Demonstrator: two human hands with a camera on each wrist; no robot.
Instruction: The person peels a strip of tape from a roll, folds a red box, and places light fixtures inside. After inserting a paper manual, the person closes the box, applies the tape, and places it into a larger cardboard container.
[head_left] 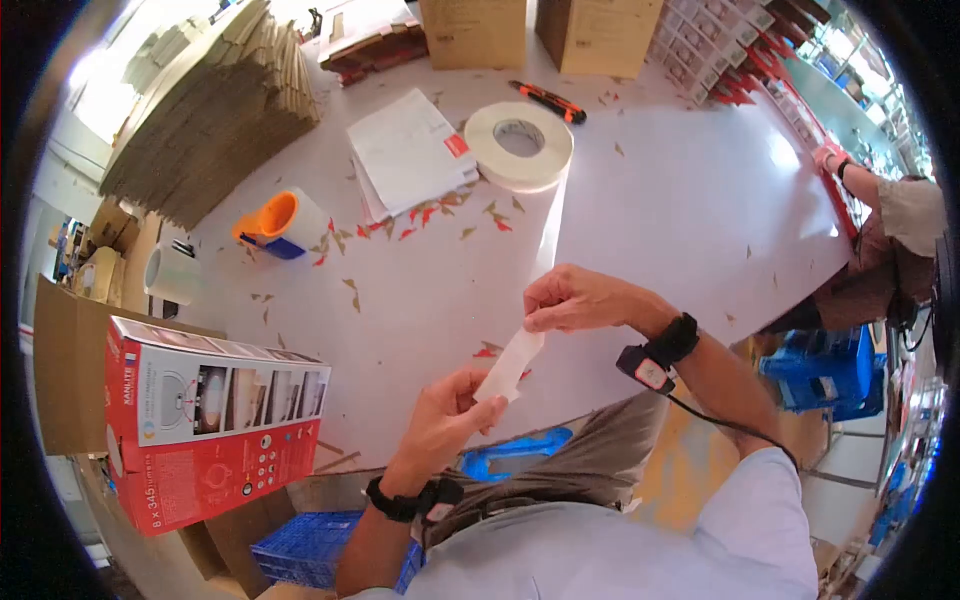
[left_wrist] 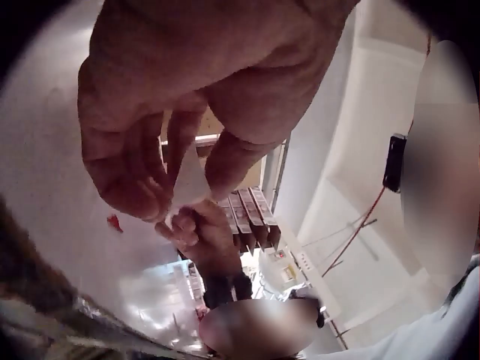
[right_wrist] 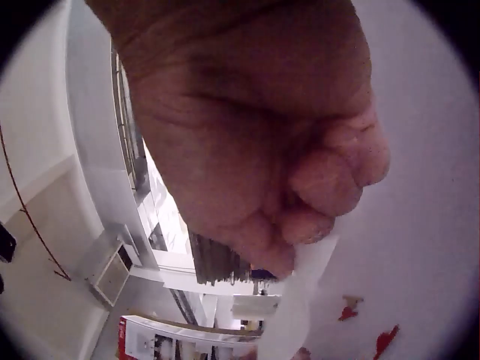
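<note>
One strip of white tape (head_left: 508, 366), spanning the gap between two hands above the near part of one white table (head_left: 660, 215). Left hand (head_left: 445, 415): closed to a pinch, thumb and fingers on the strip's nearer end. Right hand (head_left: 590, 298): likewise closed, pinching the farther end, other fingers curled in toward the palm. Tabletop count: one large tape roll (head_left: 546, 166), lying flat beyond the right hand; one orange-and-black knife (head_left: 549, 102), just beyond the roll; one pile of white papers (head_left: 405, 150), left of it, sheets too overlapped to count; one orange tape dispenser (head_left: 262, 222), farther left; two cardboard boxes (head_left: 475, 38) at the far edge; red and brown scraps (head_left: 430, 213), many, scattered, number uncertain. One red-and-white carton (head_left: 220, 425) at left, near the left hand
</note>
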